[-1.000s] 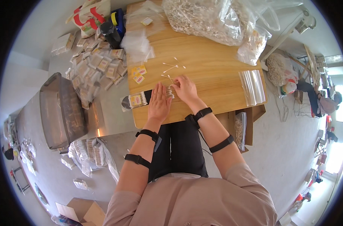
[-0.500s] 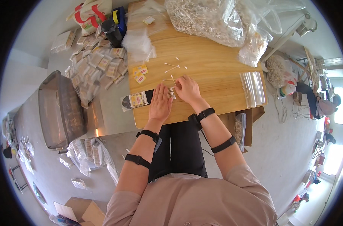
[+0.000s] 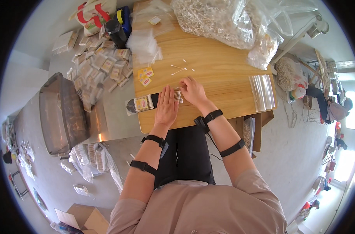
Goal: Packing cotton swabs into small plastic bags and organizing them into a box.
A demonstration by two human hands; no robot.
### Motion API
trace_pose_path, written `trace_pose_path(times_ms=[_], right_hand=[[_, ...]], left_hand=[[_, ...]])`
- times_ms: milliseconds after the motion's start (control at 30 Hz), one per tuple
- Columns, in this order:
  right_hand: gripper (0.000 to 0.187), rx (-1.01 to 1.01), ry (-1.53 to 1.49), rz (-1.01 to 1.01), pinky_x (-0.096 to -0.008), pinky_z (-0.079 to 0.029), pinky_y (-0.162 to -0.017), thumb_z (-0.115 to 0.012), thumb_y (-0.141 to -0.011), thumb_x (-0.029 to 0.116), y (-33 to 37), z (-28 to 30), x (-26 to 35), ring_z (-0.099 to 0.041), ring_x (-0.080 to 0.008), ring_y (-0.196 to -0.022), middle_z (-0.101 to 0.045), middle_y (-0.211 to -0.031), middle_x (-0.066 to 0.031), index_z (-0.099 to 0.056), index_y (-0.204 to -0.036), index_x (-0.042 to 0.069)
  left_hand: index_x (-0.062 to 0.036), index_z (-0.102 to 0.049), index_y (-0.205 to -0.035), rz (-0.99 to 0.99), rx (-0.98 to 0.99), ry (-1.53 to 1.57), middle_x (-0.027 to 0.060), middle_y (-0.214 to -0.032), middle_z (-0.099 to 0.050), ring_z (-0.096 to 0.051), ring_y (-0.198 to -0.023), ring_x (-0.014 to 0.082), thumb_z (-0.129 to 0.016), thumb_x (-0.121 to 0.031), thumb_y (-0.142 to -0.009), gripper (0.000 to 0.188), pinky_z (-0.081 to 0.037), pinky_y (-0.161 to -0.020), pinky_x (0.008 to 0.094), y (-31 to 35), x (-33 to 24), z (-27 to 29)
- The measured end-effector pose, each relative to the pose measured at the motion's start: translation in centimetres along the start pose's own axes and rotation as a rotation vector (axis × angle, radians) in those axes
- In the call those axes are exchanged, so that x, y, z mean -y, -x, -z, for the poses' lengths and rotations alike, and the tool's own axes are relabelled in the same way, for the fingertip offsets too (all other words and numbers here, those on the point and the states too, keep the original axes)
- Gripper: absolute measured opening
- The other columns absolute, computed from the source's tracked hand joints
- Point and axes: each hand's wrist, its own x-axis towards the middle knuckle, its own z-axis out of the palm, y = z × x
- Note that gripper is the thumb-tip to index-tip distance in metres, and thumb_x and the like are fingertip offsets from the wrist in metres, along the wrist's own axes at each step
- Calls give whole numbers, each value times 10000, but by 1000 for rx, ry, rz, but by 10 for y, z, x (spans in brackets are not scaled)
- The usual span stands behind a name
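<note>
A row of white cotton swabs (image 3: 178, 96) lies with a yellow-and-white label card (image 3: 143, 103) on a black strip (image 3: 130, 106) with a clear plastic edge, near the front left of the wooden table. My left hand (image 3: 166, 106) rests flat across the middle of this row, its fingers stretched out together. Close to the row's right end, my right hand (image 3: 193, 93) has thumb and fingers pinched together; whatever is between them is hidden. Several loose swabs (image 3: 180, 71) lie on the wood beyond my hands. Yellow label cards (image 3: 146, 80) lie farther left.
Clear plastic sleeves (image 3: 262, 93) lie at the right edge, more sleeves (image 3: 143, 47) at the back left. A large bag of swabs (image 3: 212, 23) stands at the back. Left are a pile of filled packs (image 3: 103, 64), a black bottle (image 3: 115, 34) and a grey bin (image 3: 64, 117).
The two swabs that showed at my right fingertips are no longer visible there. My right hand has shifted slightly toward the row's end; my left hand stays flat on the swabs.
</note>
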Motion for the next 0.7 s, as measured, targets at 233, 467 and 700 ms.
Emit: trace_pose_path(times_ms=[233,467,700], right_hand=[[57,153,117,153,-412,-483,-758,-631,-770,91,-11,0,2,-588,-298,-896,-606,-891,-85,-633,-823,71],[59,129,-126,-83,-413,-491,-742,-610,-795,131,-13,0,-8,-599,-311,-876,-612,-884,-95,-640,-808,81],[89,84,77,-36,-407,-497,-759,-627,-807,154,-17,4,-9,-605,-316,-898,-609,-949,-108,-649,-864,90]], left_hand=[[20,-293,-1413,39,-84,92,198,-1484,-291,-263,-1387,343,-477,-177,-939,546,-230,-1144,441,1,0,-3],[26,-280,-1414,61,-198,205,204,-1481,-291,-268,-1383,353,-482,-114,-922,550,-252,-1132,450,1,4,-4],[-20,-307,-1429,69,-67,-13,167,-1505,-272,-260,-1390,336,-420,-229,-966,520,-214,-1147,439,0,2,-1]])
